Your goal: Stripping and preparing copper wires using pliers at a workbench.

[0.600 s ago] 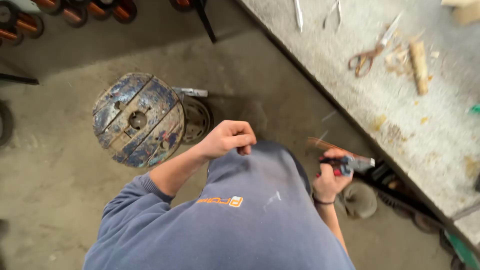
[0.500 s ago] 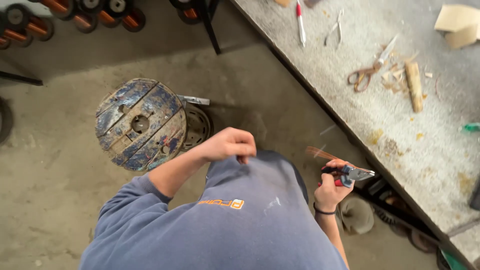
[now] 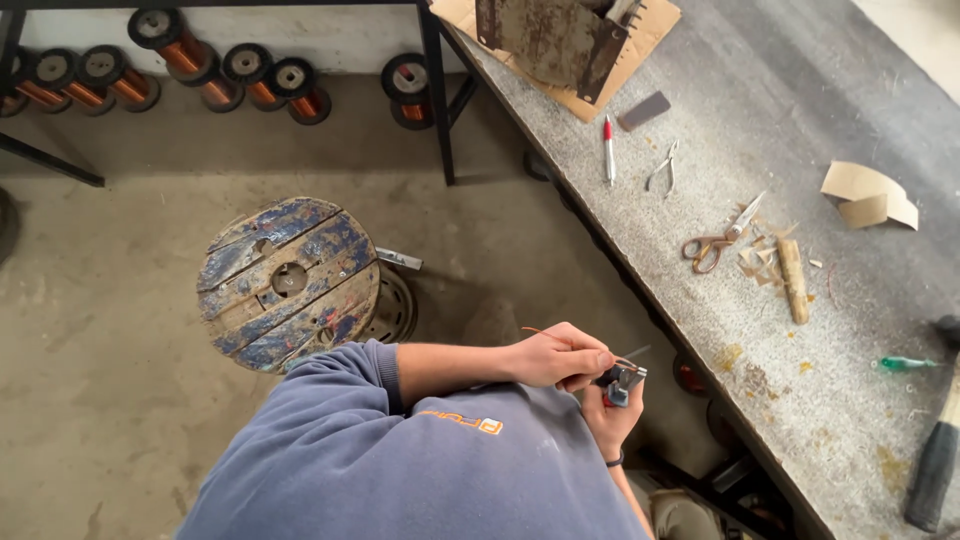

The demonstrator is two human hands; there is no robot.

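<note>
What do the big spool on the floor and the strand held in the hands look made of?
Spool: apparently wood, plank grain with worn, chipped blue paint. Strand: probably thin copper wire, orange-brown with a slight sheen; too fine to confirm. The left hand pinches it by the small tool in the right hand.

blue-painted wooden spool [image 3: 288,282], grey workbench [image 3: 800,130], copper-orange wire reels [image 3: 190,62], orange-handled scissors [image 3: 715,240]

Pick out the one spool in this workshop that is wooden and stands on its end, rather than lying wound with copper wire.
It is the big wooden cable spool with worn blue paint, alone on the floor. The small copper-wound spools lie on their sides along the wall.
</note>
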